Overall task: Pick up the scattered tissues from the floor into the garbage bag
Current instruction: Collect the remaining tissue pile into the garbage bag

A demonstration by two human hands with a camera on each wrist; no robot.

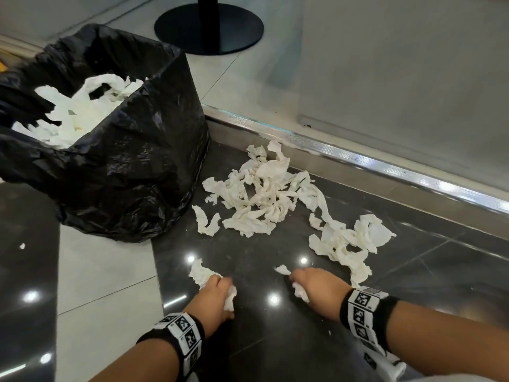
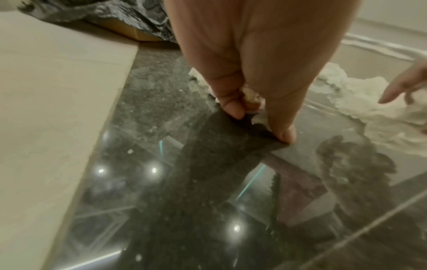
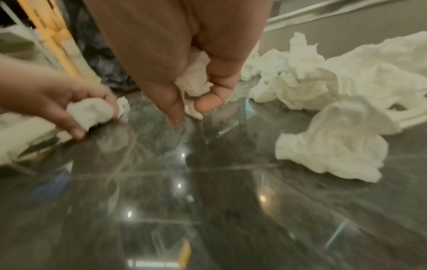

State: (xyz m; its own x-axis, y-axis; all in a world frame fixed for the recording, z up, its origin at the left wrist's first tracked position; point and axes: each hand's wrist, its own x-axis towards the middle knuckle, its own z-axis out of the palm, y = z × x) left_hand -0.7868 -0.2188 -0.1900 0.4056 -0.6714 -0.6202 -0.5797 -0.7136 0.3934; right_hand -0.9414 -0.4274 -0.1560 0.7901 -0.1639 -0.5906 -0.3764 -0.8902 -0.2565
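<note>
White crumpled tissues lie on the dark glossy floor: a big tangle (image 1: 261, 188) near the bag and a second clump (image 1: 347, 241) to the right. The black garbage bag (image 1: 129, 166) stands at the left, open at the top, with tissues (image 1: 82, 111) inside. My left hand (image 1: 217, 288) is low over the floor and grips a wad of tissue (image 1: 202, 274), seen also as a wad of tissue (image 3: 92, 111) in the right wrist view. My right hand (image 1: 311, 282) grips another wad of tissue (image 3: 196, 76), fingertips (image 3: 175, 117) near the floor.
A shiny metal threshold strip (image 1: 358, 161) runs diagonally behind the tissues. A round black stand base (image 1: 209, 26) sits on the pale floor beyond. Light tiles (image 1: 104, 271) border the dark tile on the left, with one small tissue scrap (image 1: 22, 246) there.
</note>
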